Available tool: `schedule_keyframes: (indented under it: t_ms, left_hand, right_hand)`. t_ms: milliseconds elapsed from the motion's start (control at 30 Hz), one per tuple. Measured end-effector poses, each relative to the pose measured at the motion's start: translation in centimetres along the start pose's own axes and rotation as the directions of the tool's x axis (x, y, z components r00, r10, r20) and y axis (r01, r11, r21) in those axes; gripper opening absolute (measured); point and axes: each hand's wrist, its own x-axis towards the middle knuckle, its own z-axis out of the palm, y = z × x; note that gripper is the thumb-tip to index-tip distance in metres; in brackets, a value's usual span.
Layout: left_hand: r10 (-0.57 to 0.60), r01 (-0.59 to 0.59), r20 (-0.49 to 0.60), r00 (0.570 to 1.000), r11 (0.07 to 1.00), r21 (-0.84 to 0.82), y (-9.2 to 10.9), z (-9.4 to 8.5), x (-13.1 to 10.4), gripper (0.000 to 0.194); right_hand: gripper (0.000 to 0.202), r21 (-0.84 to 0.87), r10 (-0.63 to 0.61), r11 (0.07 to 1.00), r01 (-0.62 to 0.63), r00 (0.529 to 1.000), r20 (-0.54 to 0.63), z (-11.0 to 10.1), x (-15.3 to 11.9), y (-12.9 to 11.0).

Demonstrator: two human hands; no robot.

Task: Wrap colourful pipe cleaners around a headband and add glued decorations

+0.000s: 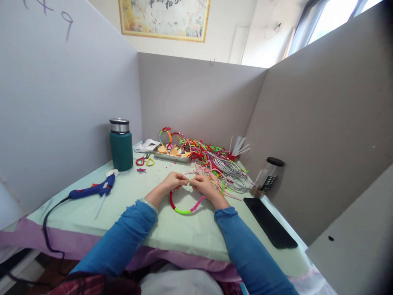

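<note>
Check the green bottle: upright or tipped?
Upright. The bottle stands on its base on the table, its silver lid at the top, behind the glue gun.

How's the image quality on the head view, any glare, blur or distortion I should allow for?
Head view: window blown out; right partition shaded; wide-angle stretch, dark blurred right edge; detail between the hands too small to read.

A fuzzy hoop [183, 212], red on the left, bright green along the bottom and pink on the right, shows as an open curve over the pale table [184, 233]; its upper part cannot be made out.
</note>
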Motion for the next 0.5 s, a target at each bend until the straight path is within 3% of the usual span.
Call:
schedule_keyframes:
  t_ms: [167,333,500]
  left_hand:
    - [0.053,-0.053,0.01,0.999,0.999,0.001,0.58,0.27,-0.49,0.026]
    - [0.087,-0.086,-0.014,0.996,0.996,0.014,1.0,0.32,-0.75,0.028]
    - [0.148,-0.147,-0.013,0.989,0.988,0.049,0.58,0.47,-0.29,0.032]
  right_hand:
    - [0.027,-0.001,-0.013,1.0,0.013,1.0,-0.013,0.01,-0.01,-0.13]
    - [0.037,0.082,-0.018,0.997,0.012,0.997,0.075,-0.32,-0.11,-0.52]
    - [0.024,0.05,-0.005,0.999,0.001,0.996,0.084,-0.5,-0.12,-0.22]
